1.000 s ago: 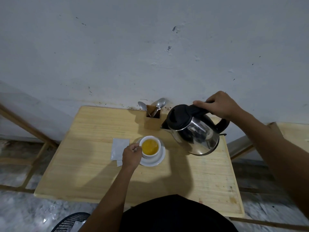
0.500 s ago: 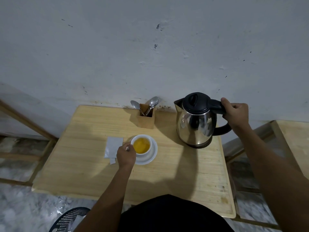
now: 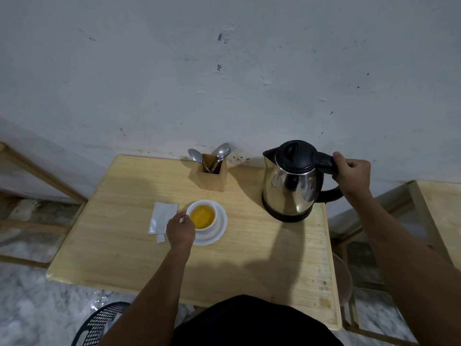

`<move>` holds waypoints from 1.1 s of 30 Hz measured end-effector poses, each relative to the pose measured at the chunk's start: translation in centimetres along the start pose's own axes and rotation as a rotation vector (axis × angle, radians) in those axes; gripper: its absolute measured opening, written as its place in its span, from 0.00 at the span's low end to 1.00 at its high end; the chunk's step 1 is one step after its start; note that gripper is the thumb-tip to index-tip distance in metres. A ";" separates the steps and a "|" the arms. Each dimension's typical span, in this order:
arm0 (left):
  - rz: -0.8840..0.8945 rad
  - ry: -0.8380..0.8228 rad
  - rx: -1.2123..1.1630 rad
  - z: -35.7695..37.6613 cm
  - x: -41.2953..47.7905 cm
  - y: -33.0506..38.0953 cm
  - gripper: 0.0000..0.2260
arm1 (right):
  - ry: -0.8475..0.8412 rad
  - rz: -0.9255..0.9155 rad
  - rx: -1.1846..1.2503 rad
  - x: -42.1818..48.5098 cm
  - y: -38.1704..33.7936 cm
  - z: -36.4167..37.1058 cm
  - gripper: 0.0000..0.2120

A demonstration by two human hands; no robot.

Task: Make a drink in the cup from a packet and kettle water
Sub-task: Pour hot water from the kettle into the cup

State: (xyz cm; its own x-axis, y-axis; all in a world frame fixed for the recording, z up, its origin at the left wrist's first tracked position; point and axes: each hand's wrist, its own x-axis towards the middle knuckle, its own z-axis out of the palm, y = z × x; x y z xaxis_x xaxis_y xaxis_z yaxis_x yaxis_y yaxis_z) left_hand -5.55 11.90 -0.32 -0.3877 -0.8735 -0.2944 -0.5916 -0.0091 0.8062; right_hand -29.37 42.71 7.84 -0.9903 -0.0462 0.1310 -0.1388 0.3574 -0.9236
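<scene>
1. Wooden table [image 3: 119, 250] set against a pale scuffed wall [image 3: 224, 71].
2. White cup [image 3: 202, 216] upright on a white saucer [image 3: 217, 233], left of the table's middle, filled with yellow-orange drink [image 3: 202, 216].
3. Left hand [image 3: 180, 229] at the cup's left side, fingers curled shut around the cup handle, touching it.
4. Opened white packet [image 3: 162, 218] flat on the table just left of the cup, partly under the hand; small torn strip [image 3: 161, 238] just beside its near edge.
5. Steel kettle [image 3: 290, 188] with black lid upright near the back right corner, well apart from the cup.
6. Right hand [image 3: 351, 173] wrapped around the kettle's black handle, fingers closed on it, thumb on top.
7. Wooden holder [image 3: 212, 174] at the back edge between cup and kettle, spoons [image 3: 220, 152] and a fork standing in it.
</scene>
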 end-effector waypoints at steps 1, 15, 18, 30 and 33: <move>0.005 0.003 0.009 0.0 0.0 0.0 0.12 | -0.012 -0.002 0.002 0.2 0.1 -0.2 0.25; 0.042 0.055 0.045 0.5 -0.3 0.2 0.13 | -0.121 0.019 0.036 2.3 1.9 -1.7 0.28; 0.052 0.058 0.045 0.6 -0.3 0.2 0.13 | -0.093 0.013 0.052 2.2 2.1 -1.5 0.29; 0.048 0.025 0.031 0.4 -0.4 0.2 0.11 | -0.068 -0.013 0.004 0.7 0.5 -0.4 0.26; 0.068 -0.010 0.043 0.2 -0.1 0.0 0.10 | 0.041 0.010 0.021 -0.5 0.1 0.4 0.22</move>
State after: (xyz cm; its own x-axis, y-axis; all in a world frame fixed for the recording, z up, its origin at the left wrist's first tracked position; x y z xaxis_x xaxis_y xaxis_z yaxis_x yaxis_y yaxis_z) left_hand -5.69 12.08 -0.37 -0.4348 -0.8667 -0.2446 -0.5936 0.0715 0.8016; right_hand -28.92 42.38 7.54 -0.9907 -0.0041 0.1358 -0.1292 0.3384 -0.9321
